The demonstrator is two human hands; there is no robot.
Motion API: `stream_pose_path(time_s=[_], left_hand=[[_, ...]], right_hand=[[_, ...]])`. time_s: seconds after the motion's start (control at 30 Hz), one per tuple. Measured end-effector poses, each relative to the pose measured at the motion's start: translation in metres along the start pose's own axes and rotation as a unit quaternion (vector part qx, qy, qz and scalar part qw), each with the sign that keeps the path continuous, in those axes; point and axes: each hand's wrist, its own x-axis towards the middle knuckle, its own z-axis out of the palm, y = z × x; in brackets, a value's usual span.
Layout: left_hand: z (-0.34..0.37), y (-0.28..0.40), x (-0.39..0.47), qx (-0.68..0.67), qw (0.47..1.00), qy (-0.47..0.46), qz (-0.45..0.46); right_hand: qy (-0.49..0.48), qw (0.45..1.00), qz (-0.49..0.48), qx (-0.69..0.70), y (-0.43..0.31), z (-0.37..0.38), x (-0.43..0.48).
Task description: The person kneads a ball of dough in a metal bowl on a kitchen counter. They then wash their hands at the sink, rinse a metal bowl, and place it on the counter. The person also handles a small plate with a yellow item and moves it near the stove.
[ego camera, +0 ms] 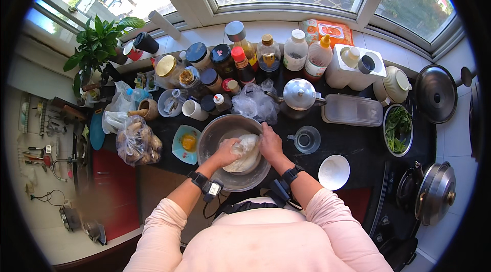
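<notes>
A pale lump of dough (245, 159) lies in a large metal mixing bowl (234, 184) in front of me. My left hand (227, 152) grips the left upper part of the dough, its fingers partly sunk in or hidden by it. At the bowl's right side, my right hand (270, 142) rests against the dough and the rim; its fingertips are partly hidden. Left of the bowl sits a light blue dish (178, 144) with egg yolk (188, 142). To the right are a glass cup (307, 139) and a white bowl (334, 172) with white powder inside.
Jars and bottles crowd the back, beside a metal teapot (298, 95) and crumpled plastic bag (255, 101). A plastic bag of brownish pieces (138, 141) is at left. A lidded plastic container (352, 110), bowl of greens (397, 130) and lidded pot (437, 194) stand at right.
</notes>
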Motion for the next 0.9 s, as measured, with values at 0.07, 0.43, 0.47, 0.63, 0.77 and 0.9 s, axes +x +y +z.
stream_pose_path(time_s=[0.07,0.43,0.47,0.63,0.77,0.9], left_hand=[[0.000,0.000,-0.016,0.018,0.997,0.068,0.032],[0.026,0.011,-0.014,0.067,0.996,0.061,0.016],[0.030,0.019,-0.021,0.061,0.986,0.124,0.094],[0.022,0.035,-0.036,-0.175,0.975,0.125,-0.049],[0.008,0.024,-0.040,-0.591,0.775,0.087,-0.206],[0.009,0.008,-0.037,-0.578,0.769,0.089,-0.259]], right_hand=[[0.009,1.000,-0.005,0.005,0.000,0.001,0.000],[0.032,0.999,-0.017,-0.009,0.000,0.002,-0.001],[0.027,1.000,-0.009,-0.011,0.000,0.002,-0.001],[0.039,0.999,0.009,-0.006,0.000,0.004,-0.002],[0.028,0.999,0.016,-0.009,-0.001,0.005,-0.002],[0.016,0.999,0.024,-0.017,-0.003,0.003,-0.001]])
